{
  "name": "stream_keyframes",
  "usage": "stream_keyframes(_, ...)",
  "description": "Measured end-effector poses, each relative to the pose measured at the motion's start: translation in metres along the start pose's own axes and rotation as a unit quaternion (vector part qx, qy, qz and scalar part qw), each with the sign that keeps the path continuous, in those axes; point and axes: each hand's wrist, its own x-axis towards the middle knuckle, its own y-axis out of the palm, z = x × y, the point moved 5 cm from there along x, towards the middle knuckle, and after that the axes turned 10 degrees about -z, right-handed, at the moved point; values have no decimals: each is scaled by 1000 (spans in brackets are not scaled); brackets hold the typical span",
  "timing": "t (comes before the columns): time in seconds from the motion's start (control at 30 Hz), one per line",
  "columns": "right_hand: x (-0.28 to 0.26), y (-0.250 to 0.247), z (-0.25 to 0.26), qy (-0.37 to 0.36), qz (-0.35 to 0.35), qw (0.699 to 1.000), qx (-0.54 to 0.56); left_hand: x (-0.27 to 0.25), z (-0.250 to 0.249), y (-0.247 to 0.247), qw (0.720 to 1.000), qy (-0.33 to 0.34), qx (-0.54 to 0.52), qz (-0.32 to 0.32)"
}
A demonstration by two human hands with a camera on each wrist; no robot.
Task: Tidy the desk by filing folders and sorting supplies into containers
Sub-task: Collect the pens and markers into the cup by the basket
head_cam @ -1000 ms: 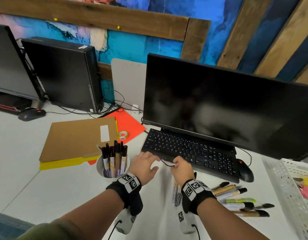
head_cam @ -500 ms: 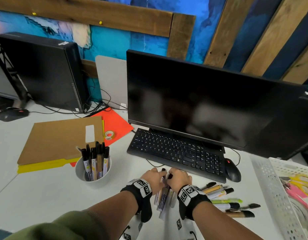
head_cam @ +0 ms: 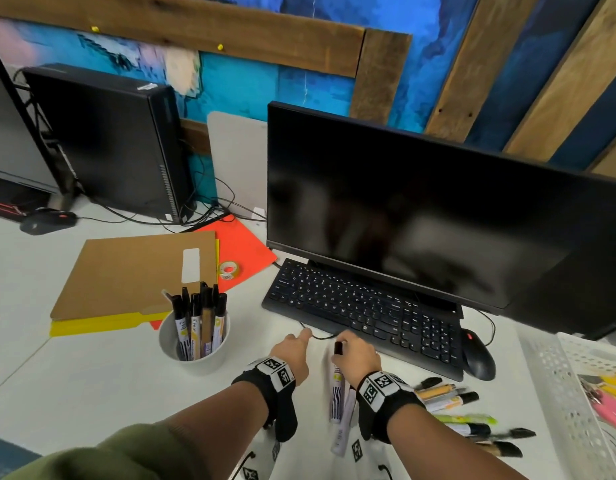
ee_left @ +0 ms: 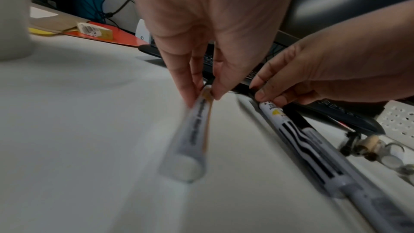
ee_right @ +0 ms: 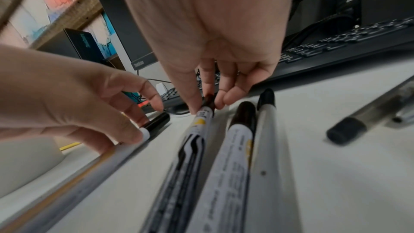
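Observation:
Both hands are low over the white desk (head_cam: 91, 393), just in front of the keyboard (head_cam: 362, 317). My left hand (ee_left: 202, 92) pinches a grey marker (ee_left: 190, 139) by its cap end; the barrel is blurred and points back toward the wrist. My right hand (ee_right: 207, 103) pinches the black cap of a white marker with black stripes (ee_right: 190, 157). Two more markers (ee_right: 237, 148) lie beside it on the desk. In the head view the left hand (head_cam: 299, 341) hides its marker, while the striped marker (head_cam: 336, 393) shows under the right hand (head_cam: 344, 348). A white cup (head_cam: 195, 355) holding several markers stands to the left.
Brown, yellow and orange folders (head_cam: 133, 275) lie stacked at the back left with a tape roll (head_cam: 227, 270) on them. Several loose markers (head_cam: 448, 400) lie at the right, near the mouse (head_cam: 478, 358). A white perforated basket (head_cam: 576, 393) sits at the far right, the monitor (head_cam: 420, 216) behind.
The hands drew back from the keyboard edge, met over the loose markers, then parted. Each now pinches one marker, the left hand having shifted left.

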Motion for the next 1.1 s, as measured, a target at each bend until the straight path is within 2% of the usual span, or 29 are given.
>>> stream_keyframes(0.13,1,-6,17,-17,-20,993,115,-6,8,-16,998,14,-50,-37)
stream_keyframes(0.3,5,-16,58,-33,-49,969,241,-14,19,-62,981,70,-99,-150)
stream_keyframes(0.47,6,-25,110,-60,-90,922,372,-30,38,-120,941,122,-177,-261)
stream_keyframes(0.6,1,-34,145,-71,-101,879,461,-40,67,-152,912,130,-200,-334)
stream_keyframes(0.7,-3,-34,164,-87,-115,863,484,-47,96,-164,892,129,-229,-369)
stream_keyframes(0.8,-11,-24,176,-95,-100,867,478,-54,119,-163,889,134,-208,-386)
stream_keyframes(0.93,-24,-10,187,-151,-85,901,398,-55,140,-149,904,121,-135,-386)
stream_keyframes(1.03,-33,3,193,-191,-70,921,331,-55,145,-142,901,166,-42,-398)
stream_keyframes(1.1,-36,12,196,-217,-64,929,293,-56,149,-139,901,160,10,-403)
